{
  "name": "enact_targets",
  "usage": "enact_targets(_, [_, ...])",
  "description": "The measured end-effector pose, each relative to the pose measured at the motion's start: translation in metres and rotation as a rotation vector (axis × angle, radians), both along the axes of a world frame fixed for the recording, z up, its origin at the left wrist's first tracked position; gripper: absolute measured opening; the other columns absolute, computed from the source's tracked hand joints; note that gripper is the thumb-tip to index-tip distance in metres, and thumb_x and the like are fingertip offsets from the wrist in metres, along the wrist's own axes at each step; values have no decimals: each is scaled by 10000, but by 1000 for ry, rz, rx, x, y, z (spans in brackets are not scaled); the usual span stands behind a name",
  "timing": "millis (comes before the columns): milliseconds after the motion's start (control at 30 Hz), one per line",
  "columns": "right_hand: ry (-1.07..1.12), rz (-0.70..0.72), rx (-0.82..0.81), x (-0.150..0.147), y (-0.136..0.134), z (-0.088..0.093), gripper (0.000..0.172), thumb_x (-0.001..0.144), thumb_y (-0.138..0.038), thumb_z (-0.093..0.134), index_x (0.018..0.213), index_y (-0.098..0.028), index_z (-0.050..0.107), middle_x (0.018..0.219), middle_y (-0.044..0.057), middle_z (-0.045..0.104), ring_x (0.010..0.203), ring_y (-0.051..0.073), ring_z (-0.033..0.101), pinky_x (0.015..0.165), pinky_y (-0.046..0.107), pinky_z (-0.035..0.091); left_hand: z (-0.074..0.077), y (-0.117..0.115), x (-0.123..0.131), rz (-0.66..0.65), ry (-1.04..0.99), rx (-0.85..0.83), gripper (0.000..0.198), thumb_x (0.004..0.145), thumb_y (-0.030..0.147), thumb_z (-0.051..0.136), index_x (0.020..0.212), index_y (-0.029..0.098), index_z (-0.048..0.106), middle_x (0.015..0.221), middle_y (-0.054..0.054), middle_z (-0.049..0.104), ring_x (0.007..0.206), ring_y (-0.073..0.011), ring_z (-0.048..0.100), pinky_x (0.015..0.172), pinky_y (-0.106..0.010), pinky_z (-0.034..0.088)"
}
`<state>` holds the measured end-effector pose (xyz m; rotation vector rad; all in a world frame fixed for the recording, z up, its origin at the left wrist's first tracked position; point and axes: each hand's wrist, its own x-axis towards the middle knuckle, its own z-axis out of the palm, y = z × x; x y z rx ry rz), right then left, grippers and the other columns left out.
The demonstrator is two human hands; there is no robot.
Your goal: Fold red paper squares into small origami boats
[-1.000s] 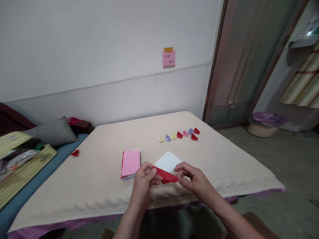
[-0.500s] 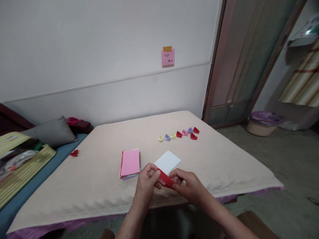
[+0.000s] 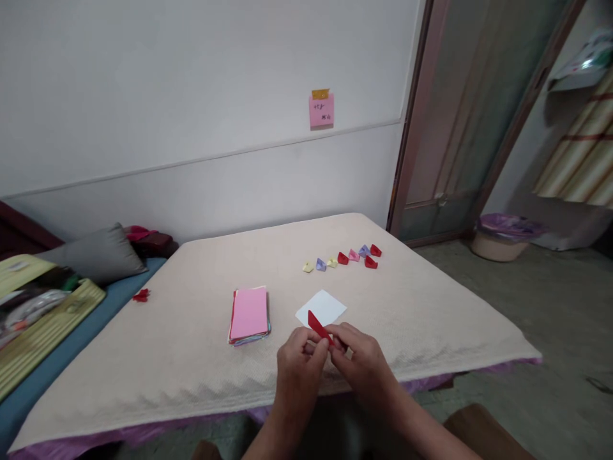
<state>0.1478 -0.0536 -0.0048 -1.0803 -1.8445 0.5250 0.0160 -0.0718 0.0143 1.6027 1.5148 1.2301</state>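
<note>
A narrow strip of folded red paper [image 3: 317,324] is pinched between my two hands above the table's near edge. My left hand [image 3: 301,361] grips it from the left, thumb on top. My right hand [image 3: 361,358] closes on its lower right end, where the fingers hide part of the paper. Just beyond the hands a white sheet of paper [image 3: 323,306] lies flat, partly covered by the red strip. To the left sits a stack of coloured paper [image 3: 249,313] with a pink sheet on top.
Several small folded paper pieces [image 3: 343,258] in red, yellow, purple and pink form a row toward the back right of the cloth-covered table [image 3: 191,358]. A small red item [image 3: 141,295] lies at its left edge. A lined bin [image 3: 502,237] stands on the floor.
My left hand has moved right, toward my right hand, along the red paper. The strip's upper left end now sticks out free above the fingers.
</note>
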Motion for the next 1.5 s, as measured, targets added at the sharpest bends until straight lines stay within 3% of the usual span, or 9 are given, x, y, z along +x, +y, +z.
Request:
enact_targets(400, [-195,7,210,-8,-7,-12,199,833,-111,395,907,-149,576,720,58,546,691,194,475,629,303,355,-1,7,-1,2,-237,-183,92,646,138,524,561,171,508,461,53,474,453,-90,451,458,-197,345])
enact_targets(500, [-239,-16,225,-8,-7,-13,221,829,-104,389,928,-145,583,720,60,538,697,200,467,641,314,344,-4,9,-1,68,-339,-198,59,645,155,559,680,172,514,495,54,505,457,-98,481,457,-202,379])
enact_targets(567, [-208,-11,212,-7,-8,-11,234,813,-91,401,940,-145,589,729,58,541,708,198,470,646,311,345,-5,10,-5,87,-463,-181,199,654,169,582,842,177,518,644,26,588,485,-95,504,449,-200,394])
enact_targets(633, [-142,20,160,-6,-8,-7,243,786,-72,422,931,-154,599,727,47,541,702,185,473,636,293,348,-3,12,-10,41,-605,-173,324,680,190,591,992,194,502,872,-19,625,515,-80,521,444,-192,398])
enact_targets(700, [-64,66,62,-5,-8,-2,255,749,-48,444,898,-170,612,697,22,526,666,163,470,612,269,348,-2,13,-17,-56,-689,-214,315,723,235,588,1025,188,513,886,-32,626,483,-59,498,416,-174,363])
enact_targets(800, [36,142,-117,-4,-7,5,261,710,-28,466,838,-189,626,649,-13,500,614,133,459,589,241,350,-1,16,-25,-176,-668,-276,179,770,301,571,842,137,560,506,34,532,364,-35,370,360,-150,239])
enact_targets(867, [92,171,-227,-4,-8,8,241,708,-38,478,826,-193,620,634,-26,497,603,123,460,581,230,354,-3,18,-27,-182,-637,-274,177,777,311,570,744,140,539,379,73,427,318,-25,288,346,-152,172])
enact_targets(1067, [274,175,-392,-5,-9,14,263,672,-46,522,890,-187,484,623,-59,499,577,105,459,561,209,368,-6,19,-28,-115,-641,-172,154,766,280,585,824,189,474,366,118,399,292,-26,257,340,-152,126])
enact_targets(1500, [227,181,-309,-3,-9,13,193,688,-40,489,805,-182,547,641,-40,488,601,107,447,563,205,358,0,20,-26,-95,-553,-203,263,664,309,664,726,194,436,395,107,457,289,-37,333,317,-146,193])
